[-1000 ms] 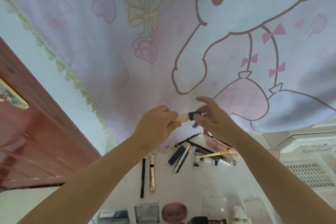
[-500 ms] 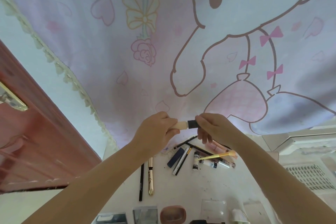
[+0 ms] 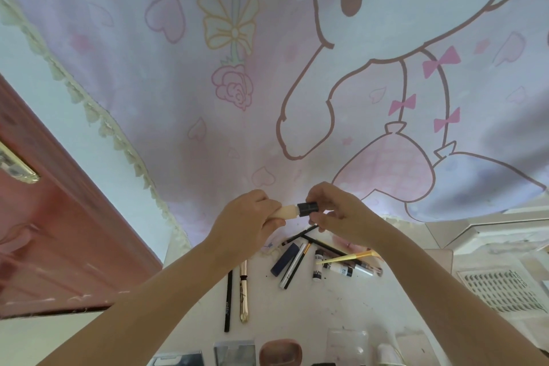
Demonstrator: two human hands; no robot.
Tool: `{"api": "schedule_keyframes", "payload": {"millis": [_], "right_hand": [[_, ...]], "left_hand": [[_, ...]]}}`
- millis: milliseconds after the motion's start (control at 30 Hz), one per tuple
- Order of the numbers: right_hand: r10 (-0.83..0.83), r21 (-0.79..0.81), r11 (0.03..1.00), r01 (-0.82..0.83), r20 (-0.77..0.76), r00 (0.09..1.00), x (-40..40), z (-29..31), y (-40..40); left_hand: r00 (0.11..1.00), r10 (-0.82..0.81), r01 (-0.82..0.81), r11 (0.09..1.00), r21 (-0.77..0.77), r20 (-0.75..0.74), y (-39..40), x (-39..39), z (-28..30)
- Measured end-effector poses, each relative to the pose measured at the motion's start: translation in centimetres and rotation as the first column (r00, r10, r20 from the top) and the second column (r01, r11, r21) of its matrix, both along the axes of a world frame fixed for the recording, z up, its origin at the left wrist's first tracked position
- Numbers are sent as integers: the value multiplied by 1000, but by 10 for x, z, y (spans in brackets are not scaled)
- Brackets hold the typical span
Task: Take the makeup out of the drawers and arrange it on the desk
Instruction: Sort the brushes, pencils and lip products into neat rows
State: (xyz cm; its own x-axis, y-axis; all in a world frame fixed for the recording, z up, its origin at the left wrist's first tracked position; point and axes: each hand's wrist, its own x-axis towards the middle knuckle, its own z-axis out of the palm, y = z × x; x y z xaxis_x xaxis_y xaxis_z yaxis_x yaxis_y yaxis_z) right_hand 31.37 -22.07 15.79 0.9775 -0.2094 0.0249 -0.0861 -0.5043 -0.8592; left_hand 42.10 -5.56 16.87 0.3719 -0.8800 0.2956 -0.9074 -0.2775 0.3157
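Two bare hands hold one small cream tube [image 3: 285,212] above the desk [image 3: 341,300]: the left hand [image 3: 249,217] wraps its body, the right hand [image 3: 335,211] pinches its black cap [image 3: 307,208]. If the cap slips free, it could drop among the pencils [image 3: 300,261] below the hands.

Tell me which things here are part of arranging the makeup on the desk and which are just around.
Part of the job:
- beige tube with black cap, held by left hand and right hand
- black pencil
- gold tube
- navy tube
- desk

Just around:
- cartoon curtain
- red door
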Motion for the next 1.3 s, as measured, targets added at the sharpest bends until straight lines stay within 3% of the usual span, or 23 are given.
{"api": "schedule_keyframes", "payload": {"millis": [167,233,333,500,633,733,833,900,1067,1167,1300], "right_hand": [[-1,151,989,5,-28,1000,2,-3,1],[-22,105,994,29,-72,997,4,-4,1],[-50,34,998,50,8,999,4,-8,3],[-20,129,991,24,-29,999,5,-24,1],[-139,232,959,162,-113,984,6,-48,-7],[-233,247,921,302,-271,934,2,-75,-15],[-263,133,928,349,-433,862,-3,-105,-19],[-238,37,954,298,-509,827,-5,-121,-18],[-157,-236,972,18,-587,795,11,-144,-13],[-94,-400,897,-188,-588,803,33,-152,-7],[-112,-521,817,-246,-562,819,56,-168,3]], "left_hand": [[1000,-15,15,1000,1,1,0,2,-7],[1000,-28,28,1000,-8,-3,0,0,-9],[999,-38,38,999,-1,-35,1,4,-17],[996,38,-35,999,36,-79,0,13,-39],[964,136,-111,986,124,-226,-2,20,-63],[859,292,-181,942,284,-420,-1,20,-96],[689,479,-211,851,482,-544,6,15,-134],[645,546,-203,797,570,-534,13,10,-155],[680,647,-267,657,705,-345,14,-3,-184],[726,627,-257,629,734,-283,8,-2,-188],[770,596,-252,613,749,-229,6,-2,-192]]}}
